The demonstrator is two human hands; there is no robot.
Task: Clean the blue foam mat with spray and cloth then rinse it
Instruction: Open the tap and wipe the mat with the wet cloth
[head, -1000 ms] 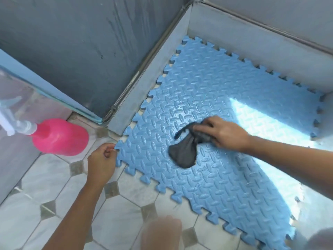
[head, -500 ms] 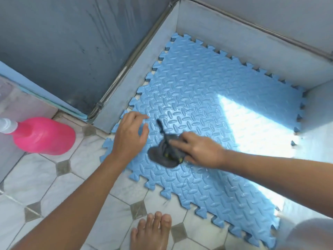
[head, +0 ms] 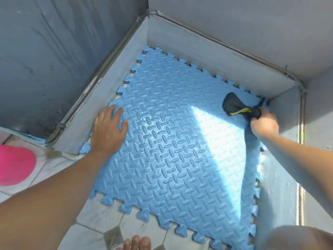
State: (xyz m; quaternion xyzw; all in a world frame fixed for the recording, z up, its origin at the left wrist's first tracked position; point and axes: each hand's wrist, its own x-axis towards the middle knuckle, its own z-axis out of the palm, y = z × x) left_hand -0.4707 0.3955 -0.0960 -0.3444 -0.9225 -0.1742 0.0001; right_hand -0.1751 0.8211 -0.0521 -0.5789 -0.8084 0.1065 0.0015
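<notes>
The left hand (head: 108, 130) presses flat, fingers spread, on the blue foam mat (head: 162, 159) at 9 o'clock; the right hand (head: 264, 123) grips the dark cloth (head: 234, 105) at 2 o'clock.

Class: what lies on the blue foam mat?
The left hand rests flat near its left edge; the dark cloth, gripped by the right hand, lies at the far corner. The mat beneath them is hidden.
</notes>
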